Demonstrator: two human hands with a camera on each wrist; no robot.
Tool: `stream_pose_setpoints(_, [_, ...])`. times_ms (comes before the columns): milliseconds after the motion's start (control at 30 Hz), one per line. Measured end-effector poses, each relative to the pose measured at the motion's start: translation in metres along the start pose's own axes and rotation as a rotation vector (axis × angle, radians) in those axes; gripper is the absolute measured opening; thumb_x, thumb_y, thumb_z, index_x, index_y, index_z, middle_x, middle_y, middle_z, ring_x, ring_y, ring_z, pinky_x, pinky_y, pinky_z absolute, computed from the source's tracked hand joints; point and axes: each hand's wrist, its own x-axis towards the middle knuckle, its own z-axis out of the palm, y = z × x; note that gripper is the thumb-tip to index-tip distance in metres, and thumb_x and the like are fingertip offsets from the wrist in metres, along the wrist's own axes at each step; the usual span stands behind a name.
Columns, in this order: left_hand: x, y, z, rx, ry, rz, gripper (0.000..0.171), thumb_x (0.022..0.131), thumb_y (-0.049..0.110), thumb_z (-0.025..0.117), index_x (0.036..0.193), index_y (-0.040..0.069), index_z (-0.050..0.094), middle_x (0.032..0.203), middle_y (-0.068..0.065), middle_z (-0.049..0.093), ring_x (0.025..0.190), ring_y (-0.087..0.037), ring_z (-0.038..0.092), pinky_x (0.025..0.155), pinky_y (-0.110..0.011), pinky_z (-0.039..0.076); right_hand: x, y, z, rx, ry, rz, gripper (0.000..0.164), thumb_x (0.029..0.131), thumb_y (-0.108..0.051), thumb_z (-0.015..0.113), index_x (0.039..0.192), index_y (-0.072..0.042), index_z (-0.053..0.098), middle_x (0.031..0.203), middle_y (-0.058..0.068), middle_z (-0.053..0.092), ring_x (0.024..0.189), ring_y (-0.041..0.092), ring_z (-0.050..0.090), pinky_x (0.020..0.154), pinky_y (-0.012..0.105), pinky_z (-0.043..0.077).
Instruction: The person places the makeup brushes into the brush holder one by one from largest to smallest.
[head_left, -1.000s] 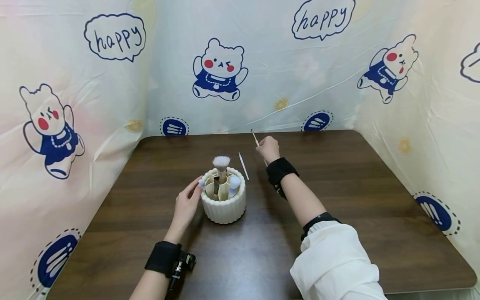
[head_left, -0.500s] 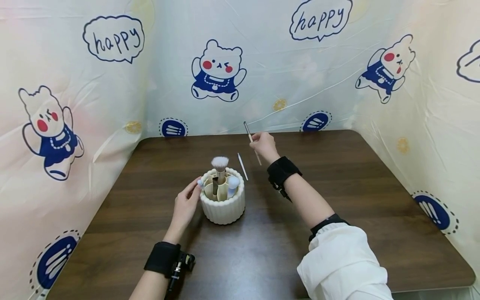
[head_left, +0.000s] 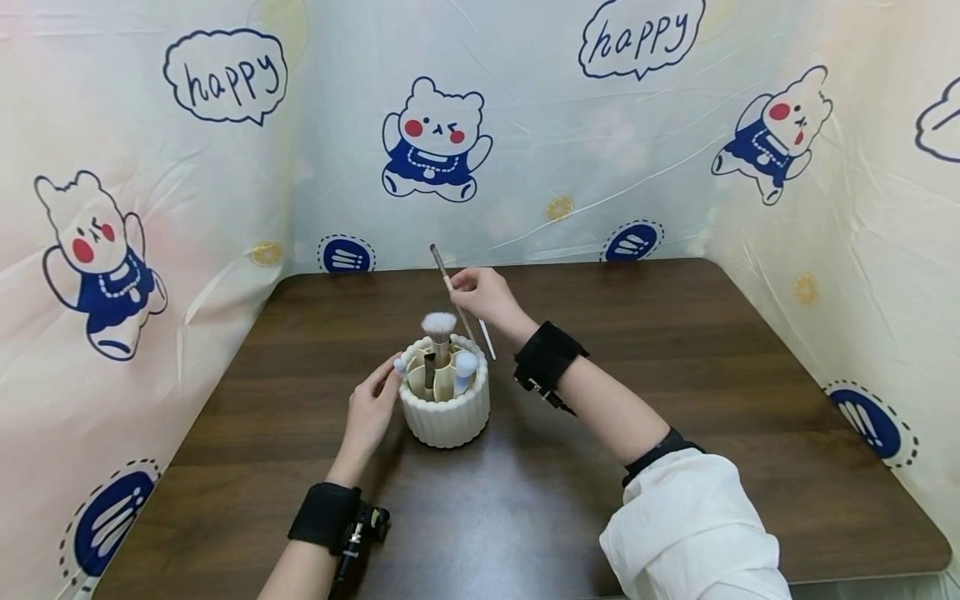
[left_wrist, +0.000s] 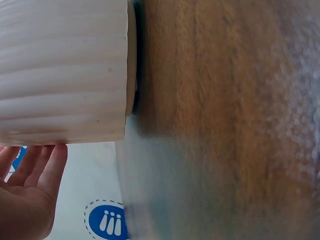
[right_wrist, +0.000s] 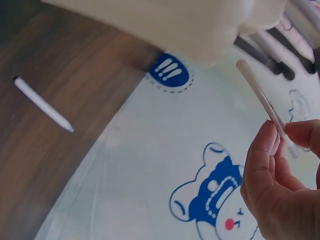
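A white ribbed makeup brush holder (head_left: 447, 423) stands upright on the table, divided inside into compartments. In it stand a fluffy white-tipped brush (head_left: 439, 325), a pale blue round-ended tool (head_left: 466, 367) and a dark slim item (head_left: 430, 375). My left hand (head_left: 372, 410) rests its nearly straight fingers against the holder's left side; the left wrist view shows these fingertips (left_wrist: 60, 150) touching the ribbed wall. Above the holder's far side, my right hand (head_left: 487, 297) pinches a slim makeup brush (right_wrist: 260, 94) between thumb and fingers. Its handle end points down toward the rim, tilted.
A thin white pen-like stick (head_left: 487, 340) lies on the brown table (head_left: 675, 375) just behind and right of the holder; it shows whole in the right wrist view. Patterned curtains (head_left: 525, 125) with bears and "happy" bubbles enclose the back and sides.
My right hand has carried the slim brush leftward from the back of the table to above the holder, its handle end swinging into view. The left hand and holder stay put.
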Motion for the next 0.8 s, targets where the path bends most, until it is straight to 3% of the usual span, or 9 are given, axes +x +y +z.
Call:
stream_pose_setpoints(133, [0.0003, -0.0002, 0.0, -0.002, -0.005, -0.002, 0.04, 0.101, 0.031, 0.046, 0.138, 0.017, 0.053, 0.135, -0.011, 0.058, 0.093, 0.006, 0.056, 0.075, -0.007, 0.046, -0.0023, -0.0046, 0.0045, -0.002, 0.005, -0.023, 0.019, 0.09, -0.008, 0.059, 0.107, -0.002, 0.064, 0.094, 0.013, 0.066, 0.084, 0.02, 0.059, 0.065, 0.019, 0.042])
stream_pose_setpoints(300, [0.0001, 0.0001, 0.0, 0.001, -0.011, -0.001, 0.042, 0.101, 0.034, 0.046, 0.139, 0.017, 0.052, 0.136, -0.011, 0.057, 0.105, -0.011, 0.059, 0.076, -0.007, 0.046, -0.0031, -0.0042, 0.0072, 0.001, 0.037, -0.05, 0.017, 0.089, -0.007, 0.058, 0.105, -0.002, 0.062, 0.097, 0.013, 0.066, 0.088, 0.021, 0.061, 0.068, 0.019, 0.044])
stream_pose_setpoints(367, [0.0001, -0.0003, 0.0002, 0.0, -0.011, 0.0, 0.042, 0.101, 0.034, 0.046, 0.139, 0.017, 0.052, 0.136, -0.011, 0.057, 0.103, -0.01, 0.059, 0.076, -0.007, 0.045, -0.0033, -0.0039, 0.0078, 0.001, 0.045, -0.062, 0.016, 0.089, -0.007, 0.059, 0.103, -0.002, 0.062, 0.097, 0.013, 0.066, 0.089, 0.021, 0.061, 0.07, 0.019, 0.045])
stream_pose_setpoints(600, [0.0004, -0.0014, -0.0003, -0.018, -0.009, 0.004, 0.041, 0.1, 0.033, 0.047, 0.138, 0.017, 0.053, 0.135, -0.011, 0.058, 0.088, 0.014, 0.053, 0.075, -0.008, 0.046, -0.0045, -0.0016, 0.0097, -0.05, -0.003, -0.065, 0.014, 0.089, -0.008, 0.059, 0.102, -0.002, 0.061, 0.095, 0.011, 0.063, 0.087, 0.02, 0.057, 0.071, 0.02, 0.041])
stream_pose_setpoints(800, [0.0007, -0.002, -0.0001, -0.006, -0.014, 0.004, 0.042, 0.1, 0.034, 0.046, 0.138, 0.017, 0.052, 0.136, -0.011, 0.058, 0.098, 0.001, 0.058, 0.076, -0.008, 0.046, -0.0019, 0.0041, 0.0113, -0.132, -0.068, -0.03, 0.013, 0.09, -0.008, 0.062, 0.101, 0.0, 0.061, 0.092, 0.01, 0.061, 0.083, 0.017, 0.054, 0.065, 0.017, 0.038])
